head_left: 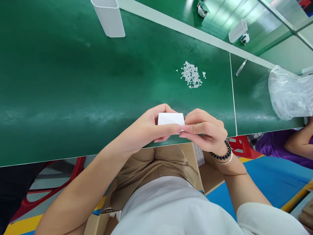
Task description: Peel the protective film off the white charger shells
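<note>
Just over the front edge of the green table, my left hand (149, 125) is wrapped round a small white rectangular block (170, 118), its thumb lying along the near side. My right hand (206, 129) meets the block's right end, with thumb and forefinger pinched at its near right corner. Whether a tiny part sits in that pinch is hidden by the fingertips. Beyond the hands, a loose pile of small clear pieces (191, 75) lies on the table.
On the green table (61, 81) stands a white bin (111, 19) at the back. To the right are a pen-like tool (241, 67) and a clear plastic bag (288, 93). A co-worker's purple garment (276, 145) shows at right. An open cardboard box (211, 173) is below the table edge.
</note>
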Tool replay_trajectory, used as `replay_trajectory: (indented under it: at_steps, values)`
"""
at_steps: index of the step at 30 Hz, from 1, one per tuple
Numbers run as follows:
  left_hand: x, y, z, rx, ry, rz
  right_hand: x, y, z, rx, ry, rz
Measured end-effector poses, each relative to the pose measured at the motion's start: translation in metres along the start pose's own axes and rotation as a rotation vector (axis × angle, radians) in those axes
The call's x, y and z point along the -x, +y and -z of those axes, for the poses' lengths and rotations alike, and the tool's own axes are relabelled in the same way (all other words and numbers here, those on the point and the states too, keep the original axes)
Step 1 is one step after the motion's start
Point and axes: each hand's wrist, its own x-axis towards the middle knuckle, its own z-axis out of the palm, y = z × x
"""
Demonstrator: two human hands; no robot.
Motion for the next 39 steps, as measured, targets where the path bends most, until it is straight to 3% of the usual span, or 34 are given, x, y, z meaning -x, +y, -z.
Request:
replay_trajectory:
  at_steps: [8, 13, 17, 19, 21, 32, 39]
  values:
    - [0.001, 0.001, -0.003, -0.029, 0.059, -0.027, -0.001, 0.000, 0.000, -0.028, -0.002, 0.011]
    - [0.005, 0.000, -0.010, -0.134, 0.203, -0.187, 0.001, -0.008, -0.004, -0.007, 0.074, -0.053]
    - [0.008, -0.003, -0.014, -0.224, 0.327, -0.298, 0.009, -0.028, -0.014, -0.110, 0.239, -0.378]
    - [0.009, -0.004, -0.015, -0.250, 0.364, -0.298, 0.013, -0.036, -0.020, -0.196, 0.302, -0.558]
    - [0.009, -0.005, -0.016, -0.268, 0.390, -0.287, 0.015, -0.042, -0.025, -0.233, 0.315, -0.643]
    - [0.009, -0.013, -0.015, -0.392, 0.484, -0.376, 0.011, -0.038, -0.036, -0.233, 0.395, -0.701]
    - [0.006, -0.015, -0.016, -0.343, 0.479, -0.414, 0.015, -0.039, -0.036, -0.190, 0.403, -0.730]
